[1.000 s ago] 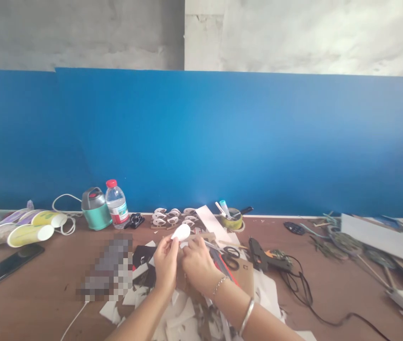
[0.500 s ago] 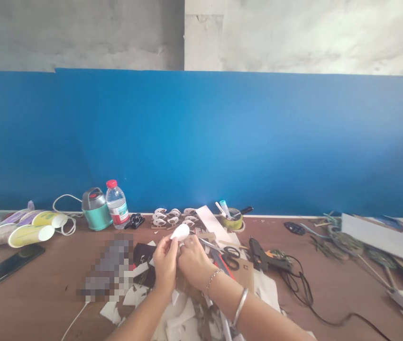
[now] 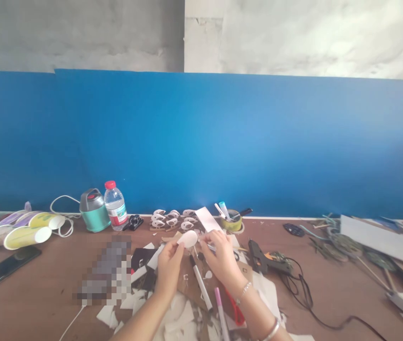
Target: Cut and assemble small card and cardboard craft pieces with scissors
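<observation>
Over the cluttered middle of the table, in the head view, the left hand pinches a white oval piece between thumb and fingers, holding it up just short of the small curved white pieces that sit in rows near the blue partition. A second ago the right hand was close against the left; now it has drawn away to the right, its fingers bent and its thumb near the forefinger. Whether those fingertips grasp anything small, I cannot tell. The oval has shifted a little to the right with the left hand, which appears to carry it alone, so I judge the right hand to be between two actions on it. With the hands apart, a white pen with a dark tip shows beneath them, and a pink-capped pen lies beside the right wrist. White scraps crowd the near space, so a small part set down there could get lost. Scissors are mostly hidden by the right hand, which also covers the near end of a white strip. Further right rests a glue gun, its black cord trailing; at the far left stand a bottle and a teal container.
</observation>
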`<state>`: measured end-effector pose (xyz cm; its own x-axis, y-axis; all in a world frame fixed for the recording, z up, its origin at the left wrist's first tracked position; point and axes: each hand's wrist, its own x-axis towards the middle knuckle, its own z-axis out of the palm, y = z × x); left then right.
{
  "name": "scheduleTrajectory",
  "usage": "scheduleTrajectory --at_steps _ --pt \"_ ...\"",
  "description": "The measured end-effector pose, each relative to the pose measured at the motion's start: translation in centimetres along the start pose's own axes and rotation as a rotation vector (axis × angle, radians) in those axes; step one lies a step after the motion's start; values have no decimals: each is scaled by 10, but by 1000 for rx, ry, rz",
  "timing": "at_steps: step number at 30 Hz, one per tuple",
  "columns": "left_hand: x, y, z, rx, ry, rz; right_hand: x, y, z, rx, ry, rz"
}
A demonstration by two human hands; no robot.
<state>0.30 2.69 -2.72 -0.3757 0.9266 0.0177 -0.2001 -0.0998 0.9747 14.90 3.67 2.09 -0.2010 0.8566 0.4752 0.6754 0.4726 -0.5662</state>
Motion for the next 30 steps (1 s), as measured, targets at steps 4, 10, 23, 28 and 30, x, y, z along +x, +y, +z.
scheduleTrajectory --at_steps 4,10,23,28,30 --pt "-3 -1 1 6 -68 17 -2 4 4 6 45 -15" --pt "-4 -7 -1 65 -124 74 -3 9 9 -11 104 -89" --pt "-7 -4 1 65 -152 93 -4 7 10 -85 148 -38" --pt "-8 -2 2 68 -157 99 -4 3 11 -83 169 5" --pt "-8 -3 1 81 -155 102 -3 2 11 -64 169 18"
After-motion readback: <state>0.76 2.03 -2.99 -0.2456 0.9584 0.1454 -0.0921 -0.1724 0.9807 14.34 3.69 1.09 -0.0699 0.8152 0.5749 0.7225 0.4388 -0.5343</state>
